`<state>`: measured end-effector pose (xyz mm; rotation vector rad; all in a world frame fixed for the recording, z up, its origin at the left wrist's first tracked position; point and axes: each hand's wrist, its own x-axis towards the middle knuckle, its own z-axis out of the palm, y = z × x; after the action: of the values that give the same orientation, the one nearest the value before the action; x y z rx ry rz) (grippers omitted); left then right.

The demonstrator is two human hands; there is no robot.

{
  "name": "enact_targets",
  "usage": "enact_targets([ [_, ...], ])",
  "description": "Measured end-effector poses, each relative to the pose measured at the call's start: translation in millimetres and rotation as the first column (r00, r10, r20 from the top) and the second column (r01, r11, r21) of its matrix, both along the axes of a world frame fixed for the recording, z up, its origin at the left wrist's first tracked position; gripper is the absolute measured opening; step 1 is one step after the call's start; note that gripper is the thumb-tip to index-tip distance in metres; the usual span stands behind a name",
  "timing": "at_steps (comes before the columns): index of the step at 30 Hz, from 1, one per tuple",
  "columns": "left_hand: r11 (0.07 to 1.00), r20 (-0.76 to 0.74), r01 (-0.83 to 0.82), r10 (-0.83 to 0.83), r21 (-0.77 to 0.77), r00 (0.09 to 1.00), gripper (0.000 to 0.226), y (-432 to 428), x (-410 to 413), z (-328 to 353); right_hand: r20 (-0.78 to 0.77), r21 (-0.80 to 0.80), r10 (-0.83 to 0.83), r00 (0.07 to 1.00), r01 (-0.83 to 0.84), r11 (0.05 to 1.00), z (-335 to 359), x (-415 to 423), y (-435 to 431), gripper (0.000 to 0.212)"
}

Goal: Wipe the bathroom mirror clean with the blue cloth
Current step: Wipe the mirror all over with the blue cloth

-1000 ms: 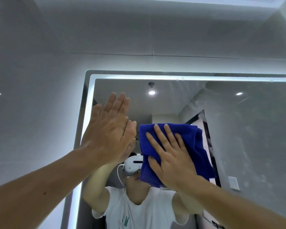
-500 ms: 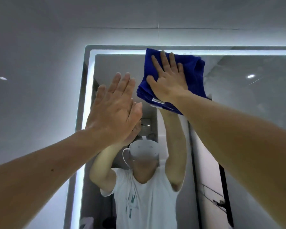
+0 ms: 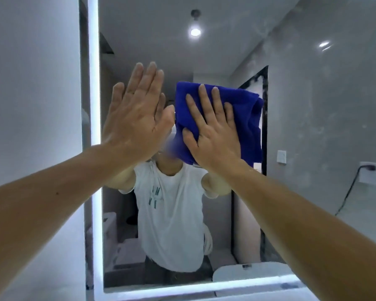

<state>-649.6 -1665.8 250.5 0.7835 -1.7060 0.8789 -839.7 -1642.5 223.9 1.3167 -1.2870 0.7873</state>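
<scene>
The right hand [image 3: 213,135] lies flat, fingers spread, on the blue cloth [image 3: 245,118] and presses it against the mirror [image 3: 291,105]. At the cloth's 9 o'clock the left hand [image 3: 137,118] rests flat on the glass, fingers straight. A lit strip [image 3: 95,83] runs down the mirror's 9 o'clock edge. A socket [image 3: 372,174] with a plugged cable shows at 3 o'clock.

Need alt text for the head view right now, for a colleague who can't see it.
A person's right hand presses a folded blue cloth flat against an edge-lit rectangular bathroom mirror. The left hand lies open on the glass beside it, fingers straight. The mirror reflects the person's white T-shirt.
</scene>
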Motion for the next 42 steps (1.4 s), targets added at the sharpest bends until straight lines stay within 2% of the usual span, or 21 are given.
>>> enact_targets([
  [2, 0.997, 0.056, -0.067, 0.065, 0.024, 0.996, 0.069, -5.9, -0.8, -21.4, -0.005, 0.006, -0.003, 1.000, 0.003, 1.000, -29.0, -1.7, 0.1, 0.066],
  [6, 0.992, 0.050, 0.092, -0.096, 0.089, 0.994, 0.064, 1.1, -3.4, -70.2, -0.003, 0.029, -0.008, 1.000, 0.008, 1.000, -75.8, -5.0, 1.4, 0.065],
  [8, 0.984, 0.055, 0.117, -0.126, 0.136, 0.991, 0.065, 5.6, -4.3, -91.1, -0.004, 0.030, 0.003, 1.000, -0.002, 1.000, -95.8, -7.5, 2.4, 0.065],
  [15, 0.976, 0.091, 0.027, -0.047, 0.216, 0.995, 0.067, 16.6, -10.7, -150.2, -0.023, 0.051, 0.028, 0.999, -0.027, 0.998, -182.5, -15.0, 5.6, 0.065],
  [19, 0.974, 0.056, 0.060, -0.074, 0.220, 0.996, 0.066, 21.8, -21.0, -171.4, -0.020, 0.078, 0.083, 0.996, -0.081, 0.994, -230.0, -18.4, 4.8, 0.067],
  [24, 0.973, 0.023, 0.061, -0.068, 0.222, 0.997, 0.066, 32.9, -31.2, -182.6, -0.086, 0.136, 0.087, 0.993, -0.074, 0.988, -303.7, -31.3, 7.9, 0.063],
  [29, 0.971, 0.005, 0.074, -0.077, 0.229, 0.997, 0.066, 39.5, -36.7, -189.5, -0.242, 0.193, 0.059, 0.968, -0.012, 0.981, -336.9, -59.9, 17.9, 0.065],
  [34, 0.971, 0.020, 0.095, -0.101, 0.221, 0.995, 0.065, 44.8, -49.5, -191.6, -0.341, 0.246, 0.070, 0.938, 0.017, 0.969, -328.3, -92.6, 33.9, 0.070],
  [42, 0.982, 0.050, 0.041, -0.051, 0.185, 0.997, 0.068, 35.9, -71.1, -158.5, -0.053, 0.064, 0.057, 0.997, -0.053, 0.996, -158.7, -84.4, 28.9, 0.063],
])
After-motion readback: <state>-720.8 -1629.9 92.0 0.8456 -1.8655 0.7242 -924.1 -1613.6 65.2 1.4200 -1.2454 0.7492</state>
